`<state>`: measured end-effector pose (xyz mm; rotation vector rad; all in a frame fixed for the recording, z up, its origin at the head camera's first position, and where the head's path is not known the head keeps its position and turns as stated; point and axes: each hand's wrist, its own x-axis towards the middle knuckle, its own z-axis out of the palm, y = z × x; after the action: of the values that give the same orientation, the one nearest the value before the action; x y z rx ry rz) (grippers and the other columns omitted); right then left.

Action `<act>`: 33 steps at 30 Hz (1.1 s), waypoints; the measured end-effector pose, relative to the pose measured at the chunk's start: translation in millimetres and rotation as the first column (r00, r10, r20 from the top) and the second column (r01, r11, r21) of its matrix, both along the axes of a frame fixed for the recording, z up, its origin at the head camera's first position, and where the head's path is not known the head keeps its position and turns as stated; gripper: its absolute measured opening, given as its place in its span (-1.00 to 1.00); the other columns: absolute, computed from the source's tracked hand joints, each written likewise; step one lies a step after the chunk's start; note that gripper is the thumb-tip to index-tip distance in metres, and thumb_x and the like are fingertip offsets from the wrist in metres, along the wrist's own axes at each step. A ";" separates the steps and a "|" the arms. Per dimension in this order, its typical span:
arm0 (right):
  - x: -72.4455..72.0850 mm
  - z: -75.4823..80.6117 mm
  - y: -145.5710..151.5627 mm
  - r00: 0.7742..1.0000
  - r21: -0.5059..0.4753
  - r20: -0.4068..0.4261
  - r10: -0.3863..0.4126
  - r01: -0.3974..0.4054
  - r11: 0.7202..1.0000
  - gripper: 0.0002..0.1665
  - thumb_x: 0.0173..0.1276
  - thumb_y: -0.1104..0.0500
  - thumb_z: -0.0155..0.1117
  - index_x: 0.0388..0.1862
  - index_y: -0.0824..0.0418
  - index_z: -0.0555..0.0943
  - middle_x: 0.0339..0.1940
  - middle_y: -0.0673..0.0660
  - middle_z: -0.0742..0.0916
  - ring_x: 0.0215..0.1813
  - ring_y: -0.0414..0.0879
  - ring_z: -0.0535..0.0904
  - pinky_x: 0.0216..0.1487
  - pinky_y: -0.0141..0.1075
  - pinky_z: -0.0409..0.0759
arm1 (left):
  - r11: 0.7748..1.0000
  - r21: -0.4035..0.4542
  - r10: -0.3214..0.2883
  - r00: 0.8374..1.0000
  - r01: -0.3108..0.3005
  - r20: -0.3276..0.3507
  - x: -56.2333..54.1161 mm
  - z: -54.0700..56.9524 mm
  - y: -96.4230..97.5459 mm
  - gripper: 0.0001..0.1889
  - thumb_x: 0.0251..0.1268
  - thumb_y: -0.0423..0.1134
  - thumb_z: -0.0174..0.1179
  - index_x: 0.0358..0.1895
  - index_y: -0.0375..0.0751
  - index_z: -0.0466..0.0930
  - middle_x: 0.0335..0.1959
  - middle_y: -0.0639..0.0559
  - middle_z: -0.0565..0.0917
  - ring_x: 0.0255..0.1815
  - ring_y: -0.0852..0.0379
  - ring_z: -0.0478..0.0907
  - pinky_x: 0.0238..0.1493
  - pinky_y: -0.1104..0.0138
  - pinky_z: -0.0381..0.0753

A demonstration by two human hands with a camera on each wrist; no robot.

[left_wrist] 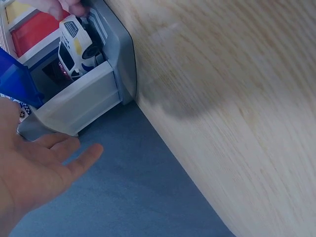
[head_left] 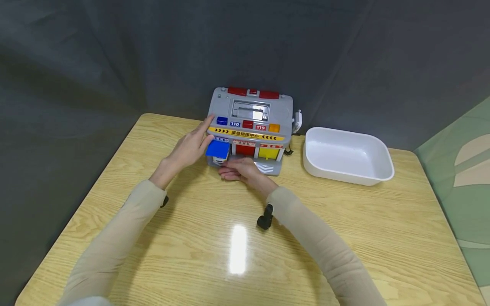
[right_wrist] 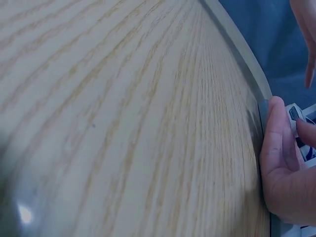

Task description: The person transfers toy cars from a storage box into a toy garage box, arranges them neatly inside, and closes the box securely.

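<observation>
A grey toy rescue station [head_left: 250, 114] stands at the back of the table, with a blue door [head_left: 218, 149] swung up over its left bay. A small white toy car [left_wrist: 76, 47] sits at that bay's opening, partly inside. My left hand [head_left: 190, 146] rests along the station's left side, fingers extended and the thumb by the blue door's edge. In front of the bay, my right hand [head_left: 243, 171] has its fingers outstretched, and its fingertips touch the outer end of the car. The right wrist view shows the right thumb [right_wrist: 307, 132] against the car.
To the right of the station stands a white plastic tub [head_left: 346, 168]. A red door [head_left: 245, 150] and a yellow door [head_left: 269, 153] close the other bays. A small white handset [head_left: 297, 121] hangs on the station's right side. Dark cloth rises behind the table.
</observation>
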<state>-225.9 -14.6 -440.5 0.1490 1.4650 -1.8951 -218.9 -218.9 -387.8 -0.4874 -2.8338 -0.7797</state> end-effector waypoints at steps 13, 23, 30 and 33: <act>1.5 -0.2 -0.5 0.999 -0.013 -0.039 0.011 -0.011 1.000 -0.65 0.50 0.31 0.05 0.16 0.49 0.51 -0.32 0.27 0.75 -0.38 -0.03 0.73 -0.29 -0.27 0.67 | 1.000 0.017 0.007 1.000 -0.007 0.023 1.5 1.2 0.9 -0.38 0.57 0.00 -0.22 0.57 0.15 -0.22 0.51 -0.12 0.12 -0.59 0.01 0.41 -0.56 0.19 0.37; -1.1 -2.5 7.6 0.994 -0.107 -0.061 0.092 -0.098 0.989 -0.59 0.53 0.35 -0.06 0.30 0.45 0.38 -0.06 0.39 0.69 -0.23 0.01 0.72 -0.08 -0.18 0.64 | 0.999 0.030 0.010 1.000 -0.011 0.024 1.7 0.9 0.6 -0.38 0.57 -0.01 -0.22 0.57 0.14 -0.21 0.52 -0.09 0.09 -0.24 -0.11 0.56 -0.31 0.08 0.51; -4.5 -3.5 13.5 0.989 -0.169 -0.035 0.141 -0.145 0.975 -0.48 0.54 0.36 -0.10 0.44 0.31 0.23 0.17 0.49 0.54 -0.15 0.06 0.70 0.04 -0.11 0.58 | 0.999 0.032 0.007 1.000 -0.008 0.029 1.5 0.0 0.3 -0.38 0.57 0.01 -0.22 0.57 0.16 -0.21 0.52 -0.08 0.10 -0.20 -0.12 0.57 -0.25 0.04 0.51; -5.6 -3.5 15.2 0.987 -0.172 -0.029 0.158 -0.161 0.972 -0.44 0.55 0.35 -0.12 0.49 0.25 0.17 0.18 0.49 0.53 -0.15 0.06 0.70 0.03 -0.11 0.59 | 1.000 0.030 0.002 1.000 -0.003 0.025 0.4 -0.9 0.6 -0.38 0.57 0.01 -0.22 0.57 0.16 -0.20 0.51 -0.08 0.12 -0.23 -0.11 0.58 -0.24 0.03 0.52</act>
<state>-231.5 0.6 -444.0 -0.0640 1.2740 -1.8848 -218.5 -218.2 -388.7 -0.4728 -2.8407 -0.8323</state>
